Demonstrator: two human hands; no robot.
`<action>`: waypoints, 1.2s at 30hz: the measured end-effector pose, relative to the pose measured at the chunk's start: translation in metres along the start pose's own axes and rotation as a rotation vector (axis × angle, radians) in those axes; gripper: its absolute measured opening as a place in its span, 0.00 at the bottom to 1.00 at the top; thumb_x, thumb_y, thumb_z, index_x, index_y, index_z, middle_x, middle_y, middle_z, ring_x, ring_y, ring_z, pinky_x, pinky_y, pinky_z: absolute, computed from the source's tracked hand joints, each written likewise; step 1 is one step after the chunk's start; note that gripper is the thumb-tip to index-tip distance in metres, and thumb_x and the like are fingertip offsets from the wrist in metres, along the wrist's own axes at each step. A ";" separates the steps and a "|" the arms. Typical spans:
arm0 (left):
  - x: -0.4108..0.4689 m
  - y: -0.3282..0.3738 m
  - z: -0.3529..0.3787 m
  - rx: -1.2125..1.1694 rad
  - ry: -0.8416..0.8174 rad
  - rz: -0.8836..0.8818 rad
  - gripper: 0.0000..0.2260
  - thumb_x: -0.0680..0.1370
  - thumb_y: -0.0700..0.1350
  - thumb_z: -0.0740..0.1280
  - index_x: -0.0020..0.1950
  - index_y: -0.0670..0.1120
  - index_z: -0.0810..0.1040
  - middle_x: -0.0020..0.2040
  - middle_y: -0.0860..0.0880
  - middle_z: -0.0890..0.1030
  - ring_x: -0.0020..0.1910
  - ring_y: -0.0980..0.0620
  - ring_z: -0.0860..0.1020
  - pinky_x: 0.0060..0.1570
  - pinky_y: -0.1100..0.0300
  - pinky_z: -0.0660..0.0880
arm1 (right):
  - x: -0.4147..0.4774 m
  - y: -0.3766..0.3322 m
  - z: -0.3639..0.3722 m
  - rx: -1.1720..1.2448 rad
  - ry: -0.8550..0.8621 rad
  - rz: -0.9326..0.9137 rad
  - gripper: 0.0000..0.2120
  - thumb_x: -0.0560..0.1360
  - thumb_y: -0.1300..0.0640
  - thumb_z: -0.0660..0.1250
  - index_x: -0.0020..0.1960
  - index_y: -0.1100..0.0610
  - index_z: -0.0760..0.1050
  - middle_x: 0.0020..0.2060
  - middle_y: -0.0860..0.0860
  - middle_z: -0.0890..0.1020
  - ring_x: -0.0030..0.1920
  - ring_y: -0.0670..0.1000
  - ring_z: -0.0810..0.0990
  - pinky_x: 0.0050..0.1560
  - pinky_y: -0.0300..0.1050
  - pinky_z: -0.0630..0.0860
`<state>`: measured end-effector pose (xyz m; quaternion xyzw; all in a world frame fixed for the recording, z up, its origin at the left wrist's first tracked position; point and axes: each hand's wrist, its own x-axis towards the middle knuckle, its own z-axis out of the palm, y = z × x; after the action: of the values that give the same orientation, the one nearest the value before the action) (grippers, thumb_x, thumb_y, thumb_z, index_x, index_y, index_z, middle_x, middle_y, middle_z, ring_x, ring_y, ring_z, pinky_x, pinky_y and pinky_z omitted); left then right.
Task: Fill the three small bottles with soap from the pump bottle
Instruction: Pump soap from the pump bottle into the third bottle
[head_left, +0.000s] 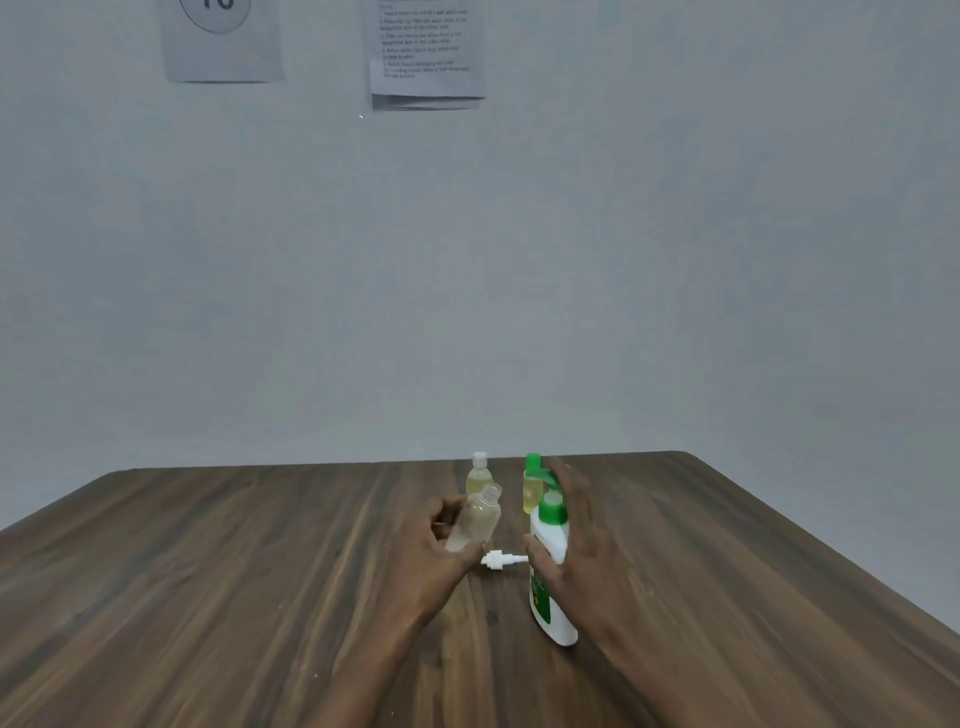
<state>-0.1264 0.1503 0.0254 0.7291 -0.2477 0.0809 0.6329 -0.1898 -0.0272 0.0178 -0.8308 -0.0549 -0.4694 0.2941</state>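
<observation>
1. Pump bottle: white body, green collar and green label. It stands on the wooden desk with a slight lean, near the middle of the desk's width.
2. Right grip: placed at the pump bottle. The thumb lies against the bottle's left side and the palm is at its right side. The fingers are straight and point up behind the pump head. The hand is blurred, so it cannot be told whether it clamps the bottle.
3. Left grip: left of the pump bottle, fingers and thumb curled round the clear bottle.
4. Clear bottle: uncapped, tilted with its open neck toward the pump bottle, held above the desk. Its fill level cannot be read.
5. White sprayer top: lies on its side on the desk, just left of the pump bottle, between the two hands.
6. White-capped bottle: upright behind and left of the pump bottle, holding pale yellow liquid.
7. Green-capped bottle: upright directly behind the pump bottle, holding yellow liquid, partly hidden by the pump head.
8. Two paper sheets hang on the wall far above the pump bottle.
</observation>
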 end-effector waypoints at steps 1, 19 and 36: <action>-0.002 -0.003 0.003 -0.025 -0.006 0.003 0.21 0.65 0.55 0.76 0.56 0.55 0.82 0.50 0.58 0.85 0.50 0.59 0.83 0.50 0.60 0.81 | -0.002 0.001 0.001 -0.005 0.016 0.008 0.41 0.69 0.60 0.72 0.76 0.48 0.55 0.71 0.45 0.64 0.70 0.45 0.65 0.66 0.41 0.68; -0.009 -0.027 0.007 -0.420 -0.079 -0.047 0.24 0.72 0.45 0.75 0.67 0.48 0.78 0.58 0.49 0.85 0.57 0.49 0.84 0.53 0.54 0.82 | -0.010 0.005 -0.003 0.374 -0.113 0.271 0.49 0.67 0.47 0.75 0.75 0.38 0.45 0.64 0.39 0.73 0.64 0.38 0.72 0.60 0.29 0.69; 0.020 0.040 0.025 -0.450 -0.301 0.006 0.23 0.68 0.51 0.73 0.60 0.42 0.75 0.47 0.46 0.86 0.41 0.50 0.82 0.51 0.55 0.82 | -0.021 0.011 0.016 0.242 -0.224 0.494 0.11 0.71 0.55 0.67 0.53 0.48 0.72 0.45 0.51 0.81 0.47 0.47 0.79 0.51 0.43 0.78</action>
<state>-0.1324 0.1178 0.0646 0.5732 -0.3528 -0.0838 0.7348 -0.1852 -0.0240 -0.0105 -0.8243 0.0613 -0.2792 0.4886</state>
